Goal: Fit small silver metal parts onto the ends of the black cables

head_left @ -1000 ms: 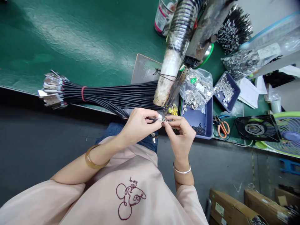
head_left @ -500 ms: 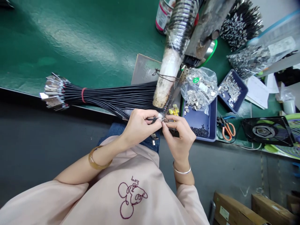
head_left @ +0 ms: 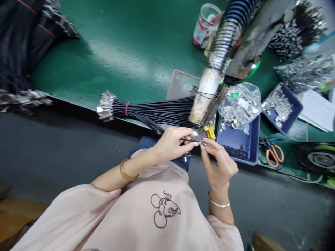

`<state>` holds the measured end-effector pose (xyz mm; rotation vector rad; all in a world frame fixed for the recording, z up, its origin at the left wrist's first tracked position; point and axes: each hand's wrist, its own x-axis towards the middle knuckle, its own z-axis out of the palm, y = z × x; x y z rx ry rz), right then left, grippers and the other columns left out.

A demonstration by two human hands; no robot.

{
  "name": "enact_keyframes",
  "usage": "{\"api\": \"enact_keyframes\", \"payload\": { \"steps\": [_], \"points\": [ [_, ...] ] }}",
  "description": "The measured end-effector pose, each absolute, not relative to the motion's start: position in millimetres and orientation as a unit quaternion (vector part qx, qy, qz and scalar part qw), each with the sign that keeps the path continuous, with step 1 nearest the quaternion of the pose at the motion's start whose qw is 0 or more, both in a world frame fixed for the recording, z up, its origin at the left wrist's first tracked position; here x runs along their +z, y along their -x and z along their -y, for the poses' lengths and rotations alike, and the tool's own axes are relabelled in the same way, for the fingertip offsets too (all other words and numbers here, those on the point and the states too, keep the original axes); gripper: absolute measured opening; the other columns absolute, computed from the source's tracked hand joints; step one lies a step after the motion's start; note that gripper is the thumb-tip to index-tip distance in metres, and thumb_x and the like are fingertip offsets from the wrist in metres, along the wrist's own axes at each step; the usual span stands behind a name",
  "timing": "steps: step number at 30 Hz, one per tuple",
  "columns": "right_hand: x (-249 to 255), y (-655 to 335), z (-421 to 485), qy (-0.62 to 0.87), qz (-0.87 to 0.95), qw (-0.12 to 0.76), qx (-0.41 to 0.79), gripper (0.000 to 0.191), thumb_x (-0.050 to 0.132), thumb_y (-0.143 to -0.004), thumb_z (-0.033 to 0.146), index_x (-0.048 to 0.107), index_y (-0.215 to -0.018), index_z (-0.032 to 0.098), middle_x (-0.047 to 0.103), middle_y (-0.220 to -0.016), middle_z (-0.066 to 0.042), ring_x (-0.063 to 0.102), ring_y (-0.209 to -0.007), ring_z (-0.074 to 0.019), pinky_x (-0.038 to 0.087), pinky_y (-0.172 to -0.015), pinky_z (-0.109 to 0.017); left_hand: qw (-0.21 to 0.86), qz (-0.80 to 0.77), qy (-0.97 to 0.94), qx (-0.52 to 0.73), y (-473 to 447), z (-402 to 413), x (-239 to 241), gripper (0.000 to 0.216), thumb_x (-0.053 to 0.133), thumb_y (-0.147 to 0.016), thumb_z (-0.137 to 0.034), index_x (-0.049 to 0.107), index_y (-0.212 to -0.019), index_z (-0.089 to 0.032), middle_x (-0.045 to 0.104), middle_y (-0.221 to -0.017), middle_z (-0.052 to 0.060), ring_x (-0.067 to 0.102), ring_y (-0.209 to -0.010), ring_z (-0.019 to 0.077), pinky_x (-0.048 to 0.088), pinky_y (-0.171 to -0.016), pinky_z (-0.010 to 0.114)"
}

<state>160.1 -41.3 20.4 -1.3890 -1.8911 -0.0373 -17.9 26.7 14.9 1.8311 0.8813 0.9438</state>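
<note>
Just below the front edge of the bench, my left hand is closed around a thin black cable. Its fingertips grip the cable close to the end. Facing it, my right hand pinches a small metal connector piece at that cable end. Whether the piece is fixed to the cable cannot be made out. Behind my hands lies a bundle of black cables, tied with a red band and with metal connectors at its left end.
A ribbed duct with a white nozzle hangs over the bench. To the right are a blue tray with a bag of metal parts, a smaller tray and orange-handled pliers. More cable bundles lie left.
The view has turned left, so the bench things appear further right and more cable bundles show at left. My hands stay together at the cable end, with more of the metal piece visible between them.
</note>
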Motion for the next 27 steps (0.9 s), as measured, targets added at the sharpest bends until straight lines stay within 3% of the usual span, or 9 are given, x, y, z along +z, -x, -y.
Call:
{"api": "enact_keyframes", "payload": {
  "steps": [4,8,10,12,15,19,23,27],
  "points": [
    [16.7,-159.3,42.3,0.598,0.647,0.461,0.107,0.011,0.073,-0.085,0.02,0.062,-0.087,0.022,0.078,-0.087,-0.003,0.078,-0.077,-0.0185,0.064,-0.068,-0.028,0.356,-0.288,-0.802,0.384,25.4,-25.7,13.1,0.027,0.047,-0.099,-0.02,0.07,-0.087,-0.013,0.068,-0.076,0.007,0.056,-0.072,0.0165,0.045,-0.077,0.031],
    [10.8,-152.8,42.3,0.635,0.554,0.453,0.29,0.016,0.068,-0.089,0.032,0.057,-0.084,0.022,0.07,-0.07,0.002,0.07,-0.052,-0.0148,0.058,-0.052,-0.025,0.525,-0.254,-0.755,0.3,36.8,-35.8,10.5,0.027,0.054,-0.096,-0.023,0.067,-0.074,-0.014,0.065,-0.064,0.003,0.054,-0.06,0.0121,0.041,-0.061,0.025],
    [9.4,-150.8,46.9,0.658,0.549,0.465,0.222,0.013,0.067,-0.09,0.032,0.06,-0.087,0.022,0.066,-0.062,0.004,0.063,-0.045,-0.0127,0.051,-0.045,-0.023,0.613,-0.248,-0.705,0.256,41.2,-41.9,10.0,0.03,0.055,-0.094,-0.026,0.062,-0.067,-0.014,0.061,-0.059,0.001,0.051,-0.054,0.0096,0.038,-0.056,0.022],
    [10.5,-149.4,52.3,0.679,0.554,0.477,0.073,0.008,0.067,-0.09,0.03,0.066,-0.092,0.022,0.064,-0.061,0.004,0.058,-0.043,-0.0112,0.044,-0.044,-0.023,0.664,-0.247,-0.663,0.242,42.6,-45.8,9.6,0.029,0.055,-0.093,-0.027,0.062,-0.069,-0.013,0.061,-0.059,0.0,0.052,-0.055,0.0089,0.039,-0.056,0.02],
    [14.9,-145.7,54.0,0.66,0.624,0.417,-0.036,0.014,0.071,-0.087,0.028,0.072,-0.101,0.023,0.063,-0.059,0.004,0.052,-0.042,-0.0089,0.042,-0.048,-0.023,0.679,-0.254,-0.643,0.247,39.9,-47.1,9.0,0.022,0.054,-0.092,-0.024,0.066,-0.078,-0.012,0.061,-0.061,0.001,0.052,-0.056,0.0088,0.04,-0.056,0.02],
    [13.5,-138.0,41.6,0.607,0.718,0.339,-0.025,0.014,0.068,-0.09,0.026,0.072,-0.102,0.021,0.058,-0.055,0.007,0.051,-0.044,-0.0074,0.042,-0.052,-0.021,0.671,-0.262,-0.647,0.252,36.5,-46.6,9.9,0.022,0.053,-0.091,-0.02,0.066,-0.076,-0.011,0.06,-0.06,0.001,0.05,-0.056,0.0091,0.04,-0.055,0.02],
    [5.6,-133.3,33.4,0.63,0.686,0.363,0.009,0.01,0.064,-0.092,0.027,0.068,-0.087,0.02,0.061,-0.058,0.005,0.049,-0.043,-0.0069,0.04,-0.05,-0.021,0.673,-0.255,-0.652,0.24,38.0,-47.1,11.5,0.021,0.054,-0.09,-0.019,0.066,-0.074,-0.012,0.059,-0.059,0.001,0.05,-0.056,0.0097,0.039,-0.054,0.02],
    [10.6,-135.8,36.1,0.645,0.625,0.405,0.173,0.018,0.061,-0.093,0.034,0.063,-0.082,0.02,0.057,-0.058,0.005,0.049,-0.044,-0.0075,0.038,-0.044,-0.02,0.688,-0.265,-0.628,0.25,39.0,-46.2,10.3,0.018,0.057,-0.088,-0.023,0.07,-0.089,-0.01,0.058,-0.061,0.0,0.05,-0.055,0.0096,0.041,-0.053,0.02]
  ]
}}
